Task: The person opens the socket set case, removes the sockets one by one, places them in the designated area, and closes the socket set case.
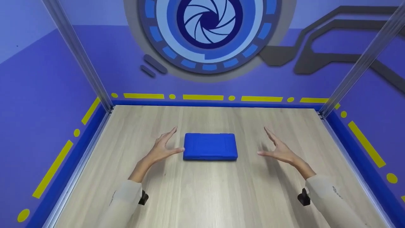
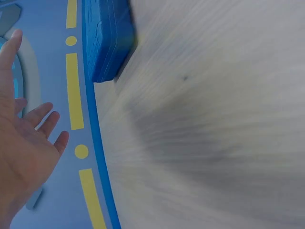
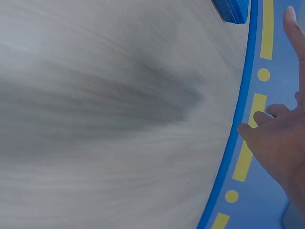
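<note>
A flat blue plastic case (image 1: 210, 146) lies closed on the wooden table, its long side facing me. In the head view my left hand (image 1: 160, 148) hovers just left of it, thumb tip near the case's left edge; whether they touch I cannot tell. My right hand (image 1: 281, 152) is in the air farther off on the right side, thumb and fingers spread apart and holding nothing. The left wrist view shows one end of the blue case (image 2: 110, 43) beyond the spread left hand (image 2: 28, 148). Only a corner of the blue case (image 3: 232, 9) appears in the right wrist view, near the right hand (image 3: 281, 138).
The light wooden table (image 1: 205, 196) is bordered by blue printed panels with yellow dashes. Metal posts rise at the back left (image 1: 79, 53) and back right (image 1: 364, 60) corners. Both forearms wear pale sleeves, each with a small black device (image 1: 144, 198) at the wrist.
</note>
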`<state>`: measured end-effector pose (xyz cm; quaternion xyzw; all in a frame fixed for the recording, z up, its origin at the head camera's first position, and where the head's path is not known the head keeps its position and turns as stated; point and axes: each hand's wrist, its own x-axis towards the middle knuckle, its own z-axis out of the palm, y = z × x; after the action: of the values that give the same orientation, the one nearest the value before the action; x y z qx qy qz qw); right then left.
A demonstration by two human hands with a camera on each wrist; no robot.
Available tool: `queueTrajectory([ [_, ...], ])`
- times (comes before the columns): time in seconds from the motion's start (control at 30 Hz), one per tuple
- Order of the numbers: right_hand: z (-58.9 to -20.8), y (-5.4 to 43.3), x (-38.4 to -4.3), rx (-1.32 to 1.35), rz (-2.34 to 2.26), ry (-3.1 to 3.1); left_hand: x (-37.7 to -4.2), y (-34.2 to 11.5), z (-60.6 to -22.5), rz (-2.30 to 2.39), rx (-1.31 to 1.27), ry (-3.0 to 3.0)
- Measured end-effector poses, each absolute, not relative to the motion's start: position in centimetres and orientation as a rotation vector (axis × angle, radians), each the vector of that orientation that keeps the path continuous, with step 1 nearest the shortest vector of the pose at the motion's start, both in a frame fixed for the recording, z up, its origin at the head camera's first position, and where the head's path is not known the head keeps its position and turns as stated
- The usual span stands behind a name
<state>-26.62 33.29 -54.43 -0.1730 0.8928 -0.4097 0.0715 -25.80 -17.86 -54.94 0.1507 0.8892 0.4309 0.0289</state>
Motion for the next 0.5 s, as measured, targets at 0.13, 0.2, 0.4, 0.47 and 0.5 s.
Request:
queueTrajectory([
  [0.13,-55.4,32.3,-26.6,-0.523,-1.341,2.61,-25.7,-17.4,-55.6,1.421,0.439,2.676],
  [0.2,-55.9,31.7,-26.6,-0.507,-1.399,2.565,-25.6,-17.2,-56.1,1.461,0.425,2.645],
  [0.4,-57.6,29.5,-27.0,-0.466,-1.478,2.474,-25.7,-16.6,-57.6,1.516,0.4,2.601],
  [0.47,-58.0,28.6,-27.2,-0.447,-1.503,2.448,-25.8,-16.3,-58.1,1.537,0.403,2.598],
  [0.5,-58.2,28.2,-27.2,-0.446,-1.514,2.439,-25.9,-16.1,-58.4,1.554,0.401,2.593],
])
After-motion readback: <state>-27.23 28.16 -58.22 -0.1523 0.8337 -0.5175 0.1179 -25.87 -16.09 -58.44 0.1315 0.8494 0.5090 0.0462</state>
